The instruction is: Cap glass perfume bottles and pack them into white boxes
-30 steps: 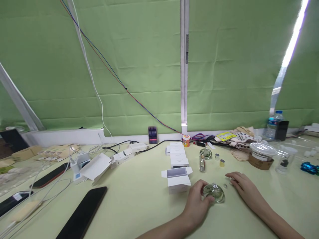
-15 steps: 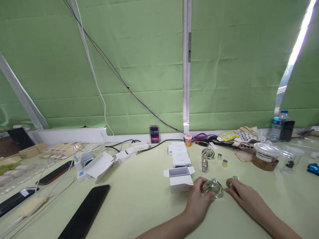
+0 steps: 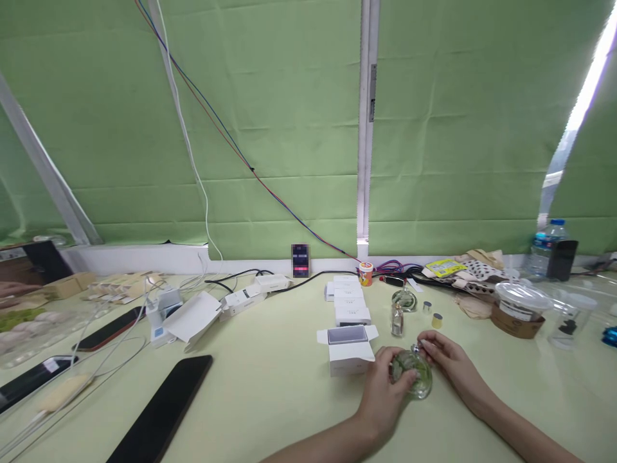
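My left hand (image 3: 383,392) is closed around a round clear glass perfume bottle (image 3: 422,378) with greenish tints, thumb across its front. The bottle's silvery neck (image 3: 415,348) points away from me. At that neck, my right hand (image 3: 453,366) has its fingers pinched together; what they hold, if anything, is hidden. Just left of the bottle stands a white box (image 3: 351,357) with its flaps up. Behind the hands are a small upright perfume bottle (image 3: 396,320), another round glass bottle (image 3: 403,299), a gold cap (image 3: 436,320) and a silver cap (image 3: 427,306).
Several white boxes (image 3: 351,302) line up behind the opened one. A large black phone (image 3: 164,405) lies front left, near cables and other phones. To the right stand a lidded plastic bowl (image 3: 519,315) and a clear cup (image 3: 571,321). Cloth (image 3: 482,270) lies at the back.
My right hand has moved left from a clear glass piece on the table to the bottle's neck. That piece no longer shows there. The bottle has turned, showing more of its round face.
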`<act>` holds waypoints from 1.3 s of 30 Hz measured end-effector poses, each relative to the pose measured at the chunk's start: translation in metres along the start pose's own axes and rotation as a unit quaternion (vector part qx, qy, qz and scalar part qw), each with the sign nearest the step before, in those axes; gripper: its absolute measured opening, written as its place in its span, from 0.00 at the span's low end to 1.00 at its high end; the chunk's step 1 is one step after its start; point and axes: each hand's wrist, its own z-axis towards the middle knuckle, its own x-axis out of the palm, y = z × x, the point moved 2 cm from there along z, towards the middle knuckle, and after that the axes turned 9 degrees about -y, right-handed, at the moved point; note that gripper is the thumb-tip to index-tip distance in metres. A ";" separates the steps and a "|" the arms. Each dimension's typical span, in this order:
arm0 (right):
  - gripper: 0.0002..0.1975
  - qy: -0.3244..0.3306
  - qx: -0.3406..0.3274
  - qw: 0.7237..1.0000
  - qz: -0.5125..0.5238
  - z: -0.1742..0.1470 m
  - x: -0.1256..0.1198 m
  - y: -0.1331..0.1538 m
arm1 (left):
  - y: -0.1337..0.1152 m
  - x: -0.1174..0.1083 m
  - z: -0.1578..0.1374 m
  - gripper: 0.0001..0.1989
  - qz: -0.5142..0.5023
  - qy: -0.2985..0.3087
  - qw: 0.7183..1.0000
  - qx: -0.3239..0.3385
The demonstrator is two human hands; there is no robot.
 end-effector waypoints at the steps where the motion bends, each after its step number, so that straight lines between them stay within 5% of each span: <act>1: 0.13 0.000 0.007 1.000 0.027 0.004 0.002 -0.001 | 0.001 0.000 0.000 0.14 0.002 0.004 1.000 0.005; 13: 0.11 0.010 0.072 0.979 0.189 0.022 -0.007 -0.003 | 0.002 0.027 0.020 0.12 0.009 0.046 0.996 0.071; 20: 0.15 -0.002 0.092 0.967 0.236 0.022 -0.010 -0.001 | 0.015 0.030 0.025 0.21 -0.012 -0.007 1.000 -0.011; 31: 0.11 0.026 0.132 0.971 0.200 0.017 -0.012 -0.005 | 0.009 0.031 0.021 0.10 -0.081 0.016 0.996 -0.018; 39: 0.12 0.032 0.140 0.971 0.189 0.019 -0.016 -0.010 | 0.011 0.033 0.022 0.14 -0.128 0.010 0.990 -0.060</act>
